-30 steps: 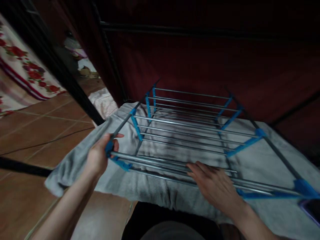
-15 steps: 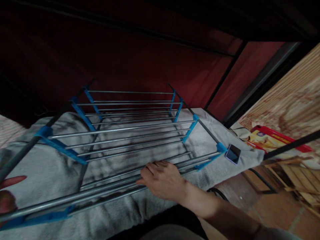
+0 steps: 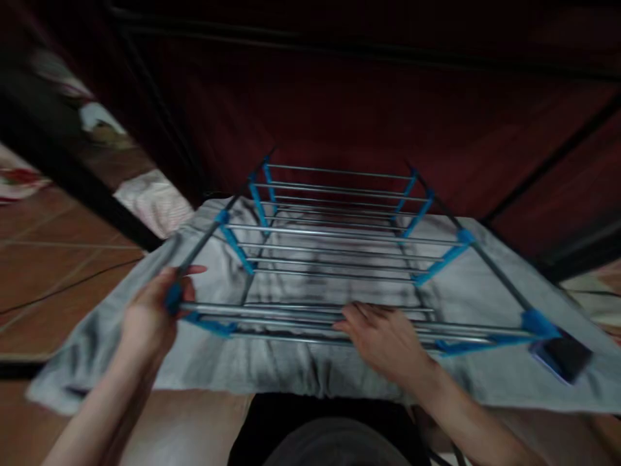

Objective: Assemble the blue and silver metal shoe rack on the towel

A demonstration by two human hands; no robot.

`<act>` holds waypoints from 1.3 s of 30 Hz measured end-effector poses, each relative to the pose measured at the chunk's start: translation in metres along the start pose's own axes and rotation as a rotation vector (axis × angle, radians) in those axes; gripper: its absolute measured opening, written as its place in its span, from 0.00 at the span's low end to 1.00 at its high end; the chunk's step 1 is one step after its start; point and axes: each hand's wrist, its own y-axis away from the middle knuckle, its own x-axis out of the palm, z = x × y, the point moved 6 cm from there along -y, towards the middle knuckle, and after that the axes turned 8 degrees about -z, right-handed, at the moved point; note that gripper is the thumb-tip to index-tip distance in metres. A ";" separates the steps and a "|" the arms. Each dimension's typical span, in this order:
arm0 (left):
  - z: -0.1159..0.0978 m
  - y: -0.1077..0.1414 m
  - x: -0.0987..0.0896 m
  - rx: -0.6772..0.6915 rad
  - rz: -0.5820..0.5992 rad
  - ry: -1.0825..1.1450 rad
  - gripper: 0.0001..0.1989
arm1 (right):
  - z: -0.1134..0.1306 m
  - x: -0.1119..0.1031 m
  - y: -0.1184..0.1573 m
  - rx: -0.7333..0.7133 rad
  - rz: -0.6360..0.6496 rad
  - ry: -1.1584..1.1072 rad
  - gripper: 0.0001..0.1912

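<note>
A rack of silver metal tubes with blue plastic connectors (image 3: 336, 234) lies on a grey cloth. My left hand (image 3: 154, 310) grips its near left corner, around the blue connector where the dark side pole meets the front tubes; its index finger sticks out past the pole. My right hand (image 3: 383, 333) is closed over the near tubes, right of the middle, with the fingertips curled round them. The tubes run from side to side in several tiers toward the back. Parts of the picture are blurred.
The grey cloth (image 3: 286, 375) covers the surface beneath the rack. A phone (image 3: 561, 355) lies by the near right corner. A dark red panel (image 3: 339, 110) stands behind. Tiled floor (image 3: 53, 259) with a thin cable and a pale striped cloth (image 3: 155, 202) shows at the left.
The view has swung to the left, so the rack appears further right and my left hand shows fully at its near left corner. My right hand is still on the near tubes.
</note>
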 end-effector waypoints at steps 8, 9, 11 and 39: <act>-0.007 0.014 0.005 -0.119 0.200 0.173 0.21 | -0.002 0.001 0.008 -0.127 -0.199 0.025 0.16; -0.007 0.014 0.004 -0.124 0.207 0.182 0.21 | -0.001 0.000 0.008 -0.130 -0.211 0.033 0.17; -0.007 0.015 0.004 -0.132 0.216 0.192 0.21 | -0.001 0.000 0.008 -0.136 -0.221 0.044 0.18; -0.008 0.017 0.007 -0.038 0.004 0.121 0.18 | -0.002 0.003 0.007 -0.130 -0.121 0.041 0.16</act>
